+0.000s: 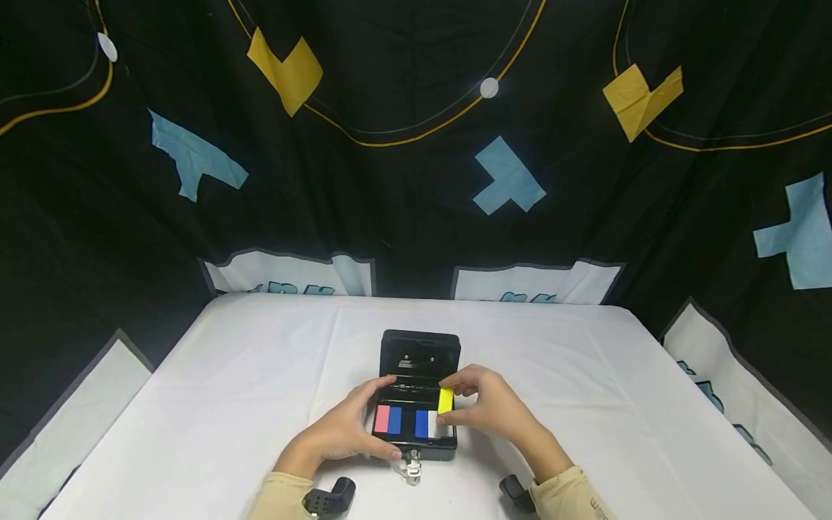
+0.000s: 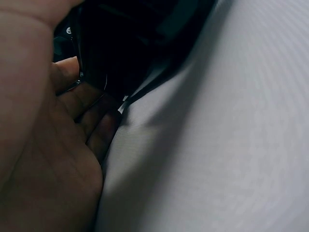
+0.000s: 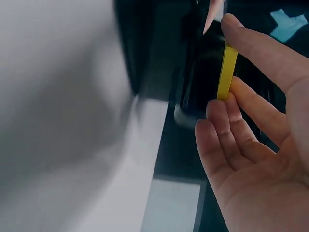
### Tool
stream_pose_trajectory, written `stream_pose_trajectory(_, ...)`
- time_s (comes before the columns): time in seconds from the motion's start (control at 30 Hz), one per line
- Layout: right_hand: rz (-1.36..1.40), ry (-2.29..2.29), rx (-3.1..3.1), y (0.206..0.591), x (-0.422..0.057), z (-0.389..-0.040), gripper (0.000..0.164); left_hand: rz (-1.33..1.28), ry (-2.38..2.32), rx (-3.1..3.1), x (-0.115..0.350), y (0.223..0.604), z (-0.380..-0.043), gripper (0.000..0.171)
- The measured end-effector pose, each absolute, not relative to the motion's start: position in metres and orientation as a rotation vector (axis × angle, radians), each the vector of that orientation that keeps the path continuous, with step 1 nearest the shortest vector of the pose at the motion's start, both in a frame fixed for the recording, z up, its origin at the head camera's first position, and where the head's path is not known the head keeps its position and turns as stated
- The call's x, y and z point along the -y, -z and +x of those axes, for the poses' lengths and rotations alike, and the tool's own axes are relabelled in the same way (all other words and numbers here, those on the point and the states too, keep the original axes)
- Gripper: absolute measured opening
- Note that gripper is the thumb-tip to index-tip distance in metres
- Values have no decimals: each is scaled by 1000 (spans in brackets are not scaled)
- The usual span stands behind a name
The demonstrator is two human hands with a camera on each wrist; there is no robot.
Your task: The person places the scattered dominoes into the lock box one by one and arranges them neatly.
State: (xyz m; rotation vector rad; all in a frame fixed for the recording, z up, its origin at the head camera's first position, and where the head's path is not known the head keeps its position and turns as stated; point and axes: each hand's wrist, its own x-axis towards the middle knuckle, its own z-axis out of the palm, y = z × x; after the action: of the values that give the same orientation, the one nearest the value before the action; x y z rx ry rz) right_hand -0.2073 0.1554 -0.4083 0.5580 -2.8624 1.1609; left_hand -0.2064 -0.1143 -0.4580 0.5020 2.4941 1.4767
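A small black cash box (image 1: 419,352) stands on the table with its lid raised at the back. My left hand (image 1: 334,433) holds the box from its left side, thumb along the front edge and index finger near the hinge. Between thumb and fingers my right hand (image 1: 497,412) pinches a yellow block (image 1: 445,401) over the box's right end. In the right wrist view the same yellow block (image 3: 227,72) shows edge-on. Inside the box lie a pink block (image 1: 382,418), a blue block (image 1: 394,420), another blue block (image 1: 421,424) and a white block (image 1: 432,425).
Keys (image 1: 412,469) hang at the lock on the box's front. A white cloth covers the table (image 1: 559,361). Behind it hangs a black curtain (image 1: 390,202) with yellow and light blue shapes. Dark bands (image 1: 330,498) sit at both wrists.
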Motion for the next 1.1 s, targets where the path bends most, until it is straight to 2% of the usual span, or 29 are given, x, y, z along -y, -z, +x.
stream_pose_trajectory(0.23, 678, -1124, 2897, 413, -127, -209, 50, 510, -1474, -2477, 115, 458, -206, 114)
stream_pose_trajectory(0.43, 671, -997, 2960, 420, -111, -208, 46, 525, -1489, -2455, 114, 459, -207, 113)
stream_pose_trajectory(1.1, 788, -755, 2960, 430, -101, -205, 38, 527, -1446, -2479, 112, 460, -205, 114)
